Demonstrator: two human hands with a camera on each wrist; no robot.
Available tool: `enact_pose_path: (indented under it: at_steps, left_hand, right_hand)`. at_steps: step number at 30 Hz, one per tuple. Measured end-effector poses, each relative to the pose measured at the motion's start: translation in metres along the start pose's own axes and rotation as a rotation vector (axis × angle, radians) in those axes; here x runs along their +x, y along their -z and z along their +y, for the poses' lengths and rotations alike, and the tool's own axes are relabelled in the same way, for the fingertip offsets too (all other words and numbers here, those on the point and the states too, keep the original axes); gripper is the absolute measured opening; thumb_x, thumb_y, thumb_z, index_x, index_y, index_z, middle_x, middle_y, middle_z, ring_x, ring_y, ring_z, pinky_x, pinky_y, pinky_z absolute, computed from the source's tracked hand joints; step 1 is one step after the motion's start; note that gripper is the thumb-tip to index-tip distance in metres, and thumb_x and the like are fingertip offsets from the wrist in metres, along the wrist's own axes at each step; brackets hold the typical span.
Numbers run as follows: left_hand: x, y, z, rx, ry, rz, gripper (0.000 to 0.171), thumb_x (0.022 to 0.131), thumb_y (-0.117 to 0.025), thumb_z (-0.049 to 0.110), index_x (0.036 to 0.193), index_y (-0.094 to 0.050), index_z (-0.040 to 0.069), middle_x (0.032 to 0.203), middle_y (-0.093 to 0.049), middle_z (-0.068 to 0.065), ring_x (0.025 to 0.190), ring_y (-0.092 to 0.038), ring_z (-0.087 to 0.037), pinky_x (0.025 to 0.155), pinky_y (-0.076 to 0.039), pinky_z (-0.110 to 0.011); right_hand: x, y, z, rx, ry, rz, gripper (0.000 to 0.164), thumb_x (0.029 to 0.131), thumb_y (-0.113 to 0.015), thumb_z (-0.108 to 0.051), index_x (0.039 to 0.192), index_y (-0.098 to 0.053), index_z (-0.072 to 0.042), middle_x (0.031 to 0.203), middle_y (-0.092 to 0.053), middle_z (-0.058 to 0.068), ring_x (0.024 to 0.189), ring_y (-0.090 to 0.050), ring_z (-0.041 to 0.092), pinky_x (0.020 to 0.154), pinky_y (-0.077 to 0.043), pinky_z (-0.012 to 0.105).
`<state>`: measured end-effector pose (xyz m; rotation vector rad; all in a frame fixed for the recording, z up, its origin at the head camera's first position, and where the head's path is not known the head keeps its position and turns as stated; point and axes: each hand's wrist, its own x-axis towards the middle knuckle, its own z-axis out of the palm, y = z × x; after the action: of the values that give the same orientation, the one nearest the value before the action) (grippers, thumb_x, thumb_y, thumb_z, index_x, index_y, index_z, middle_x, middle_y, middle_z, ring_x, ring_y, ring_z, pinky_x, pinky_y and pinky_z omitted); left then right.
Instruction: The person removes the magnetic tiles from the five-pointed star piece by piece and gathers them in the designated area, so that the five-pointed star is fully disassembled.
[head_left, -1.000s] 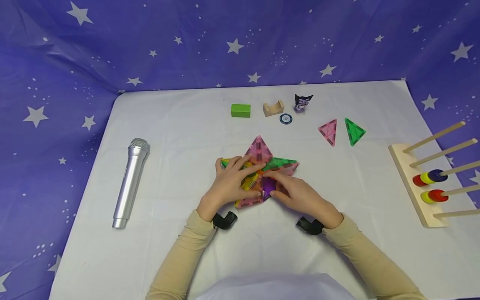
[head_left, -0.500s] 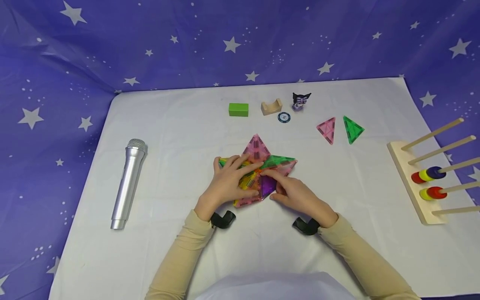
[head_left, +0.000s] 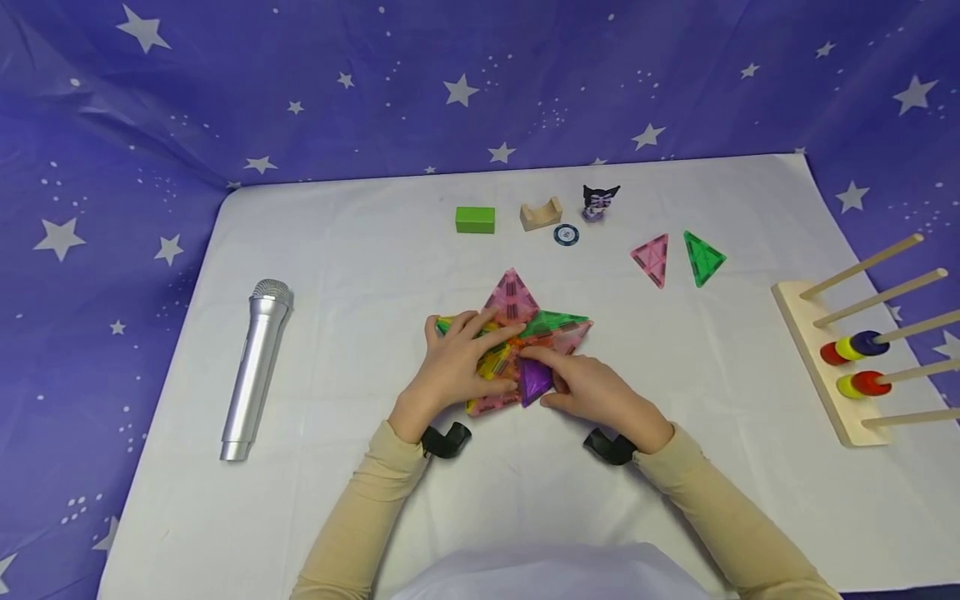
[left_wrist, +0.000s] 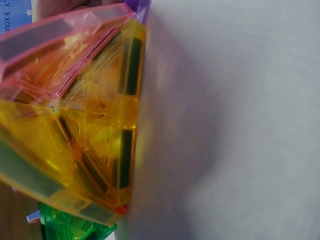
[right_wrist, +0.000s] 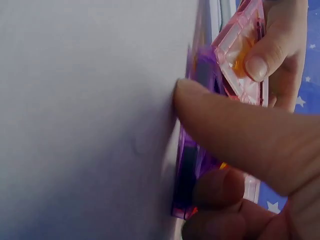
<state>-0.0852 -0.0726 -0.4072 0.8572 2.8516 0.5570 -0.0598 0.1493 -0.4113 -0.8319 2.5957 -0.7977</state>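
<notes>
Assembly of translucent triangular tiles, roughly star-shaped in pink, green, yellow and orange, is set on the white tabletop and is partly covered by both hands. At its near right side, a purple tile is pinched between the thumb and fingers of the right hand. From its left, the assembly is held by the left hand, whose fingers are spread apart across the top while the thumb is pressed on a pink front tile.

Light, stiff plastic is to be expected; the glossy faces are probably slippery, so a hold is best taken at the thick rims, where dark strips, likely magnets, are seen. The joints are judged the weak point: if lifted by one tip, the star could be folded or pulled apart, so its middle should be supported.

No brand can be read on the tiles or on the microphone, well to the assembly's left. The mark on the round chip, beyond the assembly, is too small to be read. In the left wrist view, "Y EXCUS" is apparently printed sideways on a blue patch past the assembly, cut off at the edge.
</notes>
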Motion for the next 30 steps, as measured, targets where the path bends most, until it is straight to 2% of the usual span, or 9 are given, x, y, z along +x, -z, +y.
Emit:
enact_pose_path:
  at_steps: [4,8,12,17,22,26,30]
  left_hand:
    - [0.0,0.0,0.0,0.003,0.0,-0.002,0.072,0.072,-0.062,0.061,0.136,-0.037,0.041,0.144,-0.03,-0.003,0.125,-0.027,-0.027,0.091,-0.008,-0.063]
    - [0.0,0.0,0.0,0.006,-0.002,0.0,0.072,0.072,-0.062,0.061,0.136,-0.037,0.041,0.144,-0.03,-0.004,0.125,-0.028,-0.028,0.09,-0.009,-0.063]
    - [0.0,0.0,0.0,0.004,-0.004,0.0,0.072,0.072,-0.063,0.061,0.136,-0.037,0.041,0.144,-0.03,-0.004,0.125,-0.028,-0.028,0.09,-0.01,-0.062]
    - [0.0,0.0,0.0,0.002,-0.006,0.0,0.073,0.072,-0.063,0.061,0.137,-0.037,0.041,0.144,-0.03,-0.004,0.125,-0.028,-0.028,0.09,-0.009,-0.063]
    - [0.0,-0.001,-0.001,-0.008,-0.015,0.0,0.073,0.072,-0.063,0.061,0.137,-0.037,0.04,0.144,-0.029,-0.004,0.125,-0.027,-0.028,0.09,-0.008,-0.063]
    - [0.0,-0.001,-0.002,-0.009,-0.021,-0.004,0.073,0.072,-0.063,0.061,0.137,-0.036,0.04,0.145,-0.028,-0.004,0.126,-0.027,-0.029,0.09,-0.008,-0.064]
    - [0.0,-0.001,-0.003,-0.004,-0.015,-0.006,0.074,0.071,-0.063,0.062,0.137,-0.036,0.041,0.145,-0.028,-0.004,0.126,-0.027,-0.028,0.09,-0.009,-0.063]
  right_hand:
    - [-0.001,0.0,-0.004,-0.048,-0.04,-0.013,0.07,0.076,-0.074,-0.019,0.138,-0.04,-0.017,0.066,-0.053,-0.003,0.051,-0.041,0.009,0.05,-0.035,0.025]
    - [0.0,0.0,-0.006,-0.096,-0.058,-0.041,0.071,0.077,-0.073,-0.021,0.139,-0.038,-0.017,0.051,-0.039,-0.006,0.043,-0.035,0.008,0.045,-0.031,0.024]
    - [0.002,0.003,-0.007,-0.176,-0.05,-0.066,0.071,0.076,-0.073,-0.025,0.138,-0.04,-0.017,0.048,-0.037,-0.008,0.041,-0.033,0.008,0.042,-0.03,0.024]
    - [0.009,0.008,-0.01,-0.286,-0.026,-0.089,0.069,0.075,-0.074,-0.029,0.135,-0.044,-0.017,0.049,-0.041,-0.005,0.043,-0.041,0.012,0.04,-0.036,0.027]
    - [0.016,0.011,-0.01,-0.396,0.034,-0.053,0.055,0.076,-0.073,-0.028,0.127,-0.054,-0.017,0.058,-0.052,0.002,0.053,-0.055,0.021,0.042,-0.043,0.033]
    - [0.016,0.013,-0.008,-0.398,0.061,-0.035,0.046,0.077,-0.073,-0.028,0.12,-0.059,-0.018,0.064,-0.058,0.003,0.061,-0.059,0.024,0.045,-0.046,0.036]
    - [0.009,0.011,-0.004,-0.3,0.041,-0.024,0.044,0.079,-0.07,-0.029,0.12,-0.06,-0.017,0.054,-0.051,-0.003,0.048,-0.051,0.014,0.043,-0.041,0.029]
